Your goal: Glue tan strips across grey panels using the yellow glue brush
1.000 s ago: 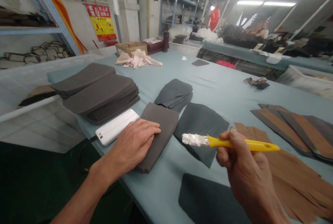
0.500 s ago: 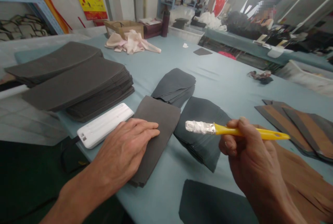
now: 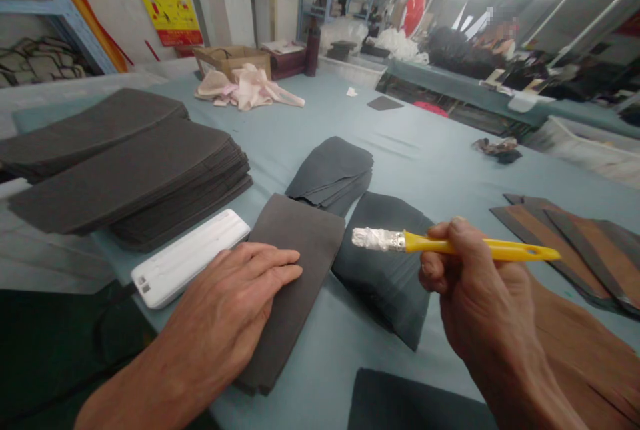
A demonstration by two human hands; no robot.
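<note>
Left hand [image 3: 225,303] lies open and flat on a dark foam sheet [image 3: 305,243]; right hand [image 3: 485,283] pinches a yellow foil-tipped brush [image 3: 450,248] (held clear of the table).

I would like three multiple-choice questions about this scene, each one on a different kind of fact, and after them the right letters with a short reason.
1. Where does the left hand rest?
A) on the dark grey sheet stack
B) on the brown strips
C) on the white block

2. What colour is the handle of the brush in the right hand?
A) red
B) blue
C) yellow

3. What covers the head of the brush?
A) bare bristles
B) silver foil
C) a pink cloth

Answers:
1. A, because its fingers lie flat on the stack.
2. C, because the handle shows bright yellow beyond the thumb.
3. B, because crumpled foil wraps the head.
</note>
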